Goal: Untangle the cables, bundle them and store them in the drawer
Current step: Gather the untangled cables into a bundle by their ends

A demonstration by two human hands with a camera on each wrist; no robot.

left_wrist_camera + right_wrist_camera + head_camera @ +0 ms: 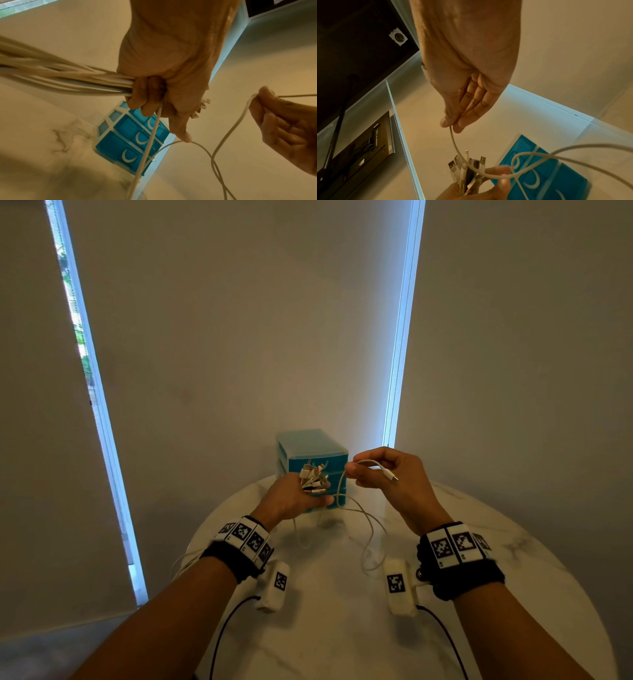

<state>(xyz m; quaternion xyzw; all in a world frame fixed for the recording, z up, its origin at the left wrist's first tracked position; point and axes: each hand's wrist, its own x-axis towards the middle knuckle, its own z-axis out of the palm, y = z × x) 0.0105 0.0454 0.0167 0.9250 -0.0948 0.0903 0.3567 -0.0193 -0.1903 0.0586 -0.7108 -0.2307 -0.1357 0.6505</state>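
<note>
Above a round marble surface (479, 542), the left hand (294, 498) gripped a bundle of white cables (68, 79), fingers curled round it, the plug ends (312, 477) fanned upward from the fist. The right hand (387, 474) pinched a single white cable (368, 463) between thumb and fingertips near its connector (392, 477), the other fingers loosely bent. That cable drooped in loose loops between the two hands down to the surface. Just behind the hands stood a small blue drawer unit (310, 448), its three drawers (130, 143) closed. Marker-patterned bands (455, 546) wrapped both wrists.
</note>
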